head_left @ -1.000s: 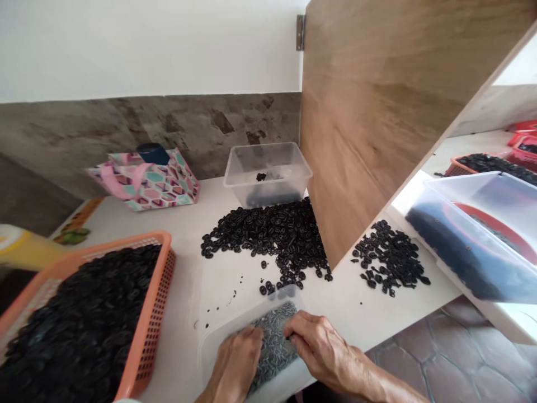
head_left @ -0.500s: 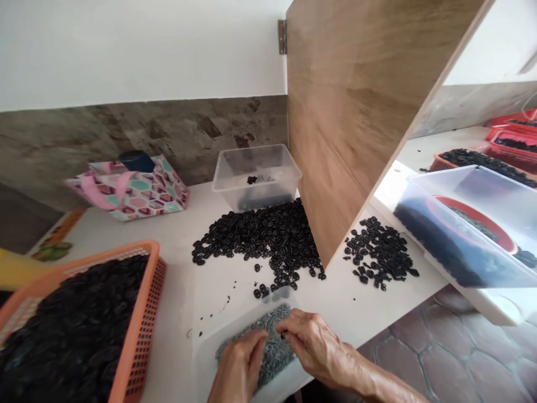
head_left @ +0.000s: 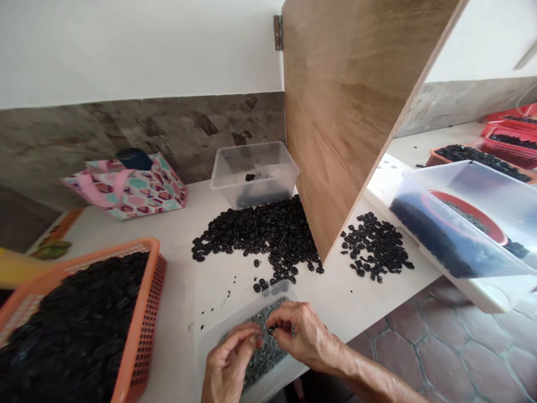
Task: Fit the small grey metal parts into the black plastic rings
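My right hand pinches a small black plastic piece between thumb and fingertips. Close beside it on the left, my left hand has thumb and forefinger pressed together; whatever is between them is too small to make out. Both hands are above a clear plastic tub that holds many small grey metal pieces. Beyond the tub, a large heap of black oval plastic pieces with openings is spread on the white table, a few lying loose at its near edge.
An orange basket full of black pieces stands at left. Behind are a patterned bag and another clear tub. A wooden panel divides the table. Right of it lie a smaller black heap and a large clear bin.
My left hand has turned, so its pinched thumb and forefinger now show. My right hand has shifted a little left and up with the black piece. The view has tilted slightly.
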### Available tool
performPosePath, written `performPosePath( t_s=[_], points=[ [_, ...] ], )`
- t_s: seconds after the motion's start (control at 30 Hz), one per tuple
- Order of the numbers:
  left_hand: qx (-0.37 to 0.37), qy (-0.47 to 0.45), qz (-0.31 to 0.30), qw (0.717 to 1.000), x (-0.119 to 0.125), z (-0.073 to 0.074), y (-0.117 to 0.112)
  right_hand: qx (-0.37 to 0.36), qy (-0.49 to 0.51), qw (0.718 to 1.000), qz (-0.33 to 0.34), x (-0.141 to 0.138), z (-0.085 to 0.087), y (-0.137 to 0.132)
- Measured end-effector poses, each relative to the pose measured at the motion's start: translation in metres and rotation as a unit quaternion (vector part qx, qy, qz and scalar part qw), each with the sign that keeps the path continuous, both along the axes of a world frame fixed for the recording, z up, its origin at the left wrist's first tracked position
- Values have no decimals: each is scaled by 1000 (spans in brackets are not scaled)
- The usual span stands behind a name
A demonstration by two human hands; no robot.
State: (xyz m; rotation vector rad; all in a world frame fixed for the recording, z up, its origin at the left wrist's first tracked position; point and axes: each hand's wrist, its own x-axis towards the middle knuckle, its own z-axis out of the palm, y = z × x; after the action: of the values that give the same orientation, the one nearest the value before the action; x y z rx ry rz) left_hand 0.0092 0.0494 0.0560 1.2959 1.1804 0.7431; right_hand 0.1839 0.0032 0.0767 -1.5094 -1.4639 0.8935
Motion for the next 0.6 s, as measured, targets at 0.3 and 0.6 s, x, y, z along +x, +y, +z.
performPosePath(
  t_s=[0.3, 0.6],
  points=[
    [-31, -27, 28, 999, 8, -4, -12, -28, 133, 990, -18, -9, 5, -1],
    [-125, -179, 160, 963, 19, 22, -20, -62, 431, 900, -11, -20, -6, -3]
  ],
)
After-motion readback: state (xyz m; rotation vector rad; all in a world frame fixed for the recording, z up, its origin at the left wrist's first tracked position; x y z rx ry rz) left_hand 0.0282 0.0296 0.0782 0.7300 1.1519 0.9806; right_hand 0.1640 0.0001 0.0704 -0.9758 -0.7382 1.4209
